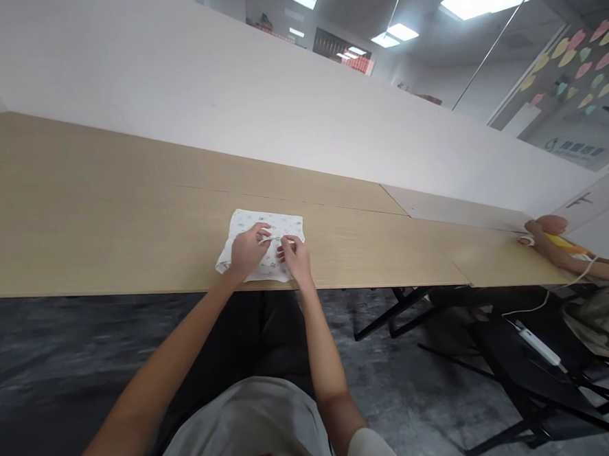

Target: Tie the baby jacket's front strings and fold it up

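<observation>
A white cloth [288, 224] with a small scattered print lies folded in a rough rectangle near the table's front edge. Over its middle, my left hand [249, 250] is closed, thumb and fingers pinching a thin bit of the fabric. From the other side my right hand [297, 257] pinches the same raised bit, its fingertips a short way from those of the left. The exact shape of what sits between the fingertips is too small to make out. At the left, the cloth's edge looks rolled or doubled over.
The long wooden table [107, 212] runs along a white partition [215, 109] with glass above. At far right another person's arm [558, 254] rests on the table. Below are a black folding chair [513, 353] and a white power strip [539, 344] with a cable.
</observation>
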`<action>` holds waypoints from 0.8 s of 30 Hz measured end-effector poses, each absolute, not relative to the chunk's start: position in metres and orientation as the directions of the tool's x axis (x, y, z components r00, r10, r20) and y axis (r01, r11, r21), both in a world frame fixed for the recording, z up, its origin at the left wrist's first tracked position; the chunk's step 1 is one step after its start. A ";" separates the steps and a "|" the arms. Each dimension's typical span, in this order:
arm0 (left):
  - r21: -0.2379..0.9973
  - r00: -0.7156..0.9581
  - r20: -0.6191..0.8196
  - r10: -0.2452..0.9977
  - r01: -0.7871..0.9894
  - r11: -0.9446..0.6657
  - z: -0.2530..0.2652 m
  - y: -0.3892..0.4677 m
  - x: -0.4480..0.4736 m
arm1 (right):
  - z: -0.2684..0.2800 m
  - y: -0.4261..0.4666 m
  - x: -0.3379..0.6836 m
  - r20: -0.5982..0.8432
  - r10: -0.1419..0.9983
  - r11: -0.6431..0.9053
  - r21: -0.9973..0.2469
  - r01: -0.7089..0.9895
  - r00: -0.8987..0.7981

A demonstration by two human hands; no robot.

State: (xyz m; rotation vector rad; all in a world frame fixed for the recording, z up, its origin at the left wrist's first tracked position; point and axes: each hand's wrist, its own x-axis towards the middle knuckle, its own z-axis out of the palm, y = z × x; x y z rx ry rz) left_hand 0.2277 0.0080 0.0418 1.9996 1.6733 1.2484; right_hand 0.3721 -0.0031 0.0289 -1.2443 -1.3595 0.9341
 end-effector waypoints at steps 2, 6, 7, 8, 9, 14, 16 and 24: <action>0.588 0.023 0.438 0.899 0.749 -0.306 0.030 0.005 0.237 | 0.035 0.009 0.367 0.130 0.991 0.132 -0.973 0.192 -0.022; 0.432 0.140 0.440 0.887 0.833 -0.345 0.018 -0.005 0.233 | 0.045 0.020 0.364 0.020 0.997 0.040 -0.963 0.267 -0.074; 0.390 0.181 0.451 0.874 0.841 -0.376 0.017 -0.008 0.228 | 0.047 0.021 0.364 0.003 0.997 0.026 -0.958 0.287 -0.079; 0.346 0.223 0.466 0.856 0.845 -0.408 0.015 -0.012 0.223 | 0.048 0.021 0.365 -0.005 0.996 0.023 -0.950 0.312 -0.086; 0.307 0.258 0.480 0.838 0.846 -0.436 0.014 -0.015 0.216 | 0.049 0.021 0.367 -0.004 0.995 0.029 -0.938 0.345 -0.095; 0.269 0.236 0.523 0.819 0.866 -0.421 0.006 -0.035 0.173 | 0.046 0.022 0.377 0.093 0.989 0.140 -0.833 0.536 -0.114; 0.304 0.198 0.522 0.830 0.865 -0.398 0.003 -0.040 0.157 | 0.043 0.023 0.381 0.120 0.988 0.154 -0.813 0.562 -0.097; 0.407 0.146 0.493 0.857 0.833 -0.376 -0.005 -0.043 0.139 | 0.041 0.018 0.388 0.062 0.992 0.122 -0.697 0.707 -0.110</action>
